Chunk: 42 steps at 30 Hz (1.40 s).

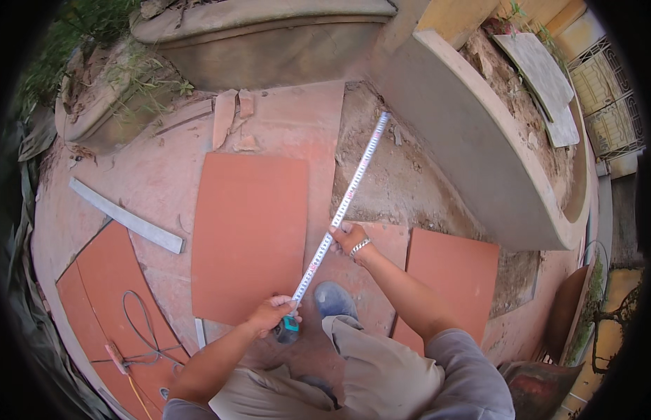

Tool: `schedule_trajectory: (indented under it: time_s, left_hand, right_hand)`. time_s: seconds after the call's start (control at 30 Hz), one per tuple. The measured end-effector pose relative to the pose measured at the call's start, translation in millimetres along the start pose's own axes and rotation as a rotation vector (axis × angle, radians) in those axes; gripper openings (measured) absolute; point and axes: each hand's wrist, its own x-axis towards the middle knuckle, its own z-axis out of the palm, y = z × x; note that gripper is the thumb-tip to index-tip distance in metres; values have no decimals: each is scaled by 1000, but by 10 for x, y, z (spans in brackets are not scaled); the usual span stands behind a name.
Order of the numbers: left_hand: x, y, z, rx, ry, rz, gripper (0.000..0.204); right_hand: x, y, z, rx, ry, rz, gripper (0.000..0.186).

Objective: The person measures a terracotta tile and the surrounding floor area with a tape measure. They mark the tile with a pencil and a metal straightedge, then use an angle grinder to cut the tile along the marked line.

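Observation:
My left hand (271,313) is closed around a tape measure with a teal and dark case (289,325), low in the middle of the view. From it a white blade (361,171) runs out up and to the right. Partway along, my right hand (349,238), a bracelet at its wrist, pinches the blade between thumb and fingers. The far end of the blade reaches over a bare patch of ground (388,185), close to the foot of a curved wall (451,133). Left of the blade lies a large red-orange tile (250,231).
Another red tile (448,276) lies right of my right forearm. At the left are a long pale straight bar (126,213), more red tiles (105,280) and a looped cable (152,325). Broken tile pieces (226,115) lie farther off. My shoe (335,301) stands near the blade.

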Motion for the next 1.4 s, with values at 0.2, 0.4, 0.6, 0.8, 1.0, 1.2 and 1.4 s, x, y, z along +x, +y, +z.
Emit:
schedule_trajectory:
  time_s: [0.2, 0.4, 0.6, 0.8, 1.0, 1.2, 1.4]
  left_hand:
    - [588, -80, 602, -177, 145, 118, 26]
    - [1121, -9, 848, -146, 226, 212, 20]
    - [1220, 92, 884, -224, 240, 163, 19]
    - [1304, 150, 840, -209, 264, 158, 20]
    - [1354, 126, 807, -117, 274, 161, 23]
    - [1374, 121, 810, -126, 285, 148, 27]
    - [1402, 130, 796, -56, 300, 142, 23]
  right_hand:
    - [531, -197, -71, -215, 149, -90, 27]
    - [930, -89, -250, -351, 258, -130, 30]
    - [1178, 19, -328, -461, 291, -180, 25]
    - [1281, 13, -335, -412, 293, -198, 23]
    - [1285, -29, -310, -467, 310, -103, 29]
    - [1284, -14, -335, -451, 291, -110, 31]
    - [1326, -19, -339, -517, 295, -187, 25]
